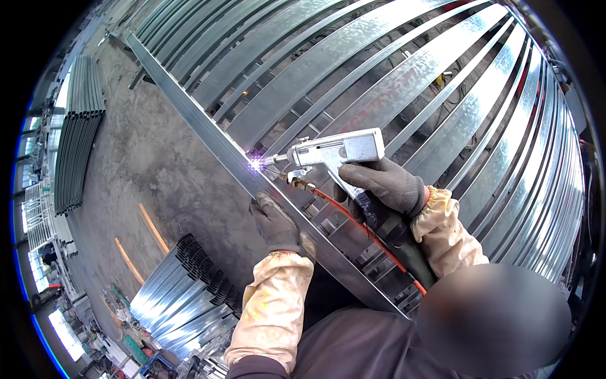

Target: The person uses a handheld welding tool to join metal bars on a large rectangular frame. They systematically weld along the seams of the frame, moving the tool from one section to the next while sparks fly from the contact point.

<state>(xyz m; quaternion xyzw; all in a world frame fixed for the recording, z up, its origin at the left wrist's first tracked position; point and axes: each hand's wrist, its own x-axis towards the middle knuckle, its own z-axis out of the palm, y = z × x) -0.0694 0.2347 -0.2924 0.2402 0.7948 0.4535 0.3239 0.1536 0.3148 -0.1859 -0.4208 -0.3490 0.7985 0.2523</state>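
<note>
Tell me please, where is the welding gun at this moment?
In the head view, the silver welding gun is just right of centre, in the right hand, its nozzle pointing left at the bright spark by the long metal rail.

Okay, did a quick tally. Two gloved hands around the middle of the frame, the left hand [276, 224] and the right hand [394, 186], plus two cream sleeves [271, 309]. One silver welding gun [341, 148], one orange-red hose [372, 237], one bright spark [255, 164]. Just one long rail [208, 136] running diagonally. Slats [284, 82] across the top and right: well over ten, they bunch up too tight to count lol. Two orange-brown strips [153, 228] lower left, one stack of metal lengths [76, 151] far left, and one shiny bundle [180, 294] at bottom left, pieces uncountable.
</note>
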